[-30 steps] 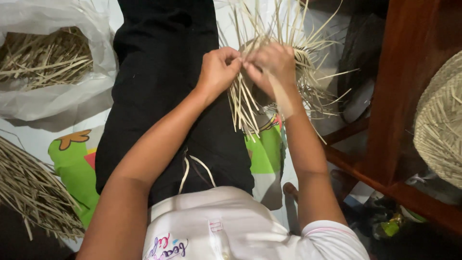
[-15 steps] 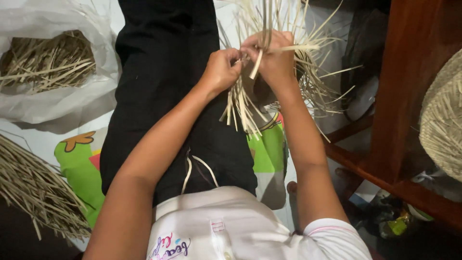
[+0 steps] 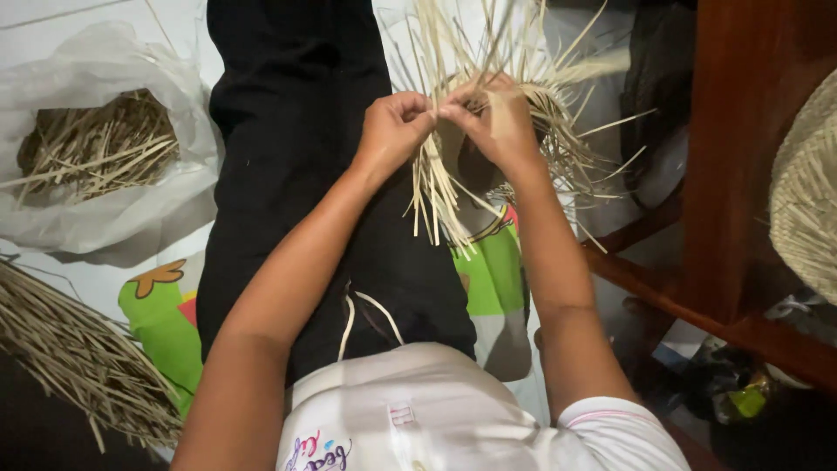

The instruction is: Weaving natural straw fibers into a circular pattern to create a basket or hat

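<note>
Upper centre of frame: half-woven straw piece (image 3: 532, 122) over the lap, w/ a small woven core done but most strands loose & sticking out all round (so early-to-mid, I'd judge). Bag (image 3: 105, 174) of straw upper left, bundle (image 3: 70, 358) lower left, woven basket (image 3: 806, 201) at right edge. Left hand (image 3: 392, 131) & right hand (image 3: 493, 122) touch, both pinched tight on strands.

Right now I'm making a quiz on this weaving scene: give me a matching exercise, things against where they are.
Things:
1. plastic bag of straw
2. loose straw bundle
3. half-woven straw piece
4. woven hat

Places:
A. right edge, by the wooden furniture
B. between both hands
C. upper left
D. lower left

Pairs: 1-C, 2-D, 3-B, 4-A
</note>
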